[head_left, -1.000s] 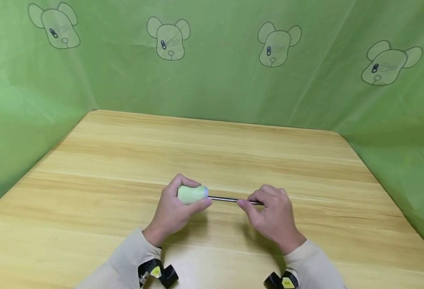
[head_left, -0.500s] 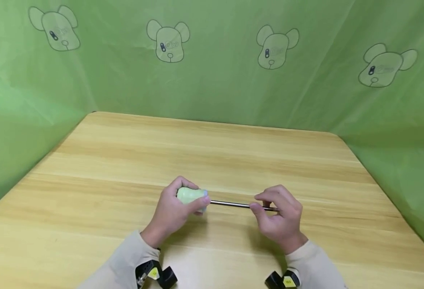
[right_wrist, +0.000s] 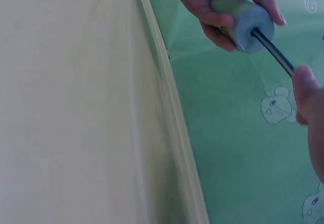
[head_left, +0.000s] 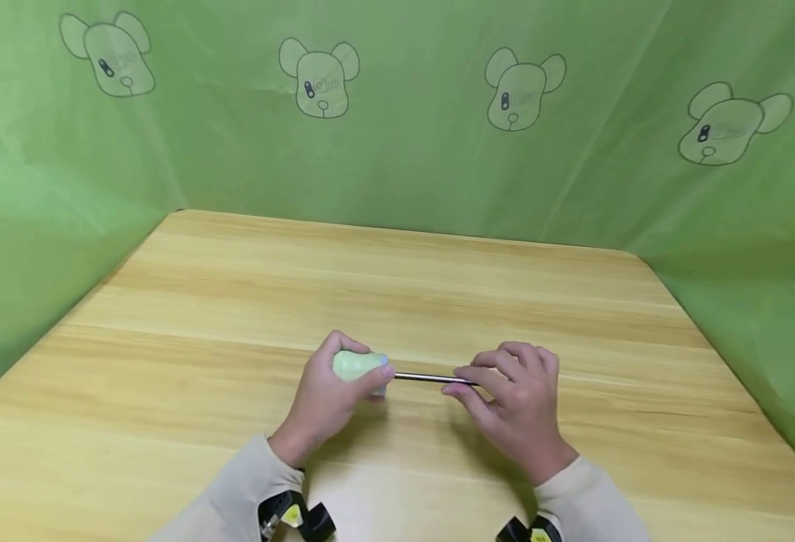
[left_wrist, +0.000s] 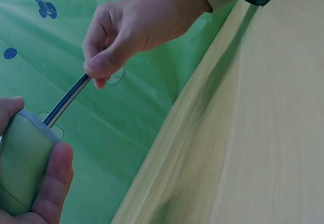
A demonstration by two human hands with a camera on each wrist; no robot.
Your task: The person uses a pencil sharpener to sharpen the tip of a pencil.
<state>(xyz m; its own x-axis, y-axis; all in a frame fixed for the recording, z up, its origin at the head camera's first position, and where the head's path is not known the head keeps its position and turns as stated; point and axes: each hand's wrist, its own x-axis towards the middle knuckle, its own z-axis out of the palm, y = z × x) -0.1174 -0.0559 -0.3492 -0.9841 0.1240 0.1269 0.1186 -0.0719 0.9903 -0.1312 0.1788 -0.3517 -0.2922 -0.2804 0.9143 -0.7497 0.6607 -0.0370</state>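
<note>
A light green handle point(head_left: 355, 364) with a pale blue-grey end lies in my left hand point(head_left: 326, 395), its fingers and thumb curled round it. From that end a thin metal shaft point(head_left: 424, 377) runs sideways to my right hand point(head_left: 516, 399), where thumb and index finger pinch it; the far tip is hidden by the fingers. In the left wrist view the shaft point(left_wrist: 67, 100) comes out of the green handle point(left_wrist: 23, 158). The right wrist view shows the round blue-grey end of the handle point(right_wrist: 253, 29) facing the camera. Both hands hold the tool above the table.
A wood-grain table point(head_left: 384, 286) spreads under both hands. Green cloth point(head_left: 404, 173) printed with bear heads hangs behind it and along both sides. Black devices with yellow labels are strapped at the left wrist point(head_left: 292, 516) and right wrist point(head_left: 540, 531).
My right hand slid outward along the shaft, then came back left towards the handle, its fingers now more extended over the shaft. My left hand keeps its grip, with the handle turned slightly.
</note>
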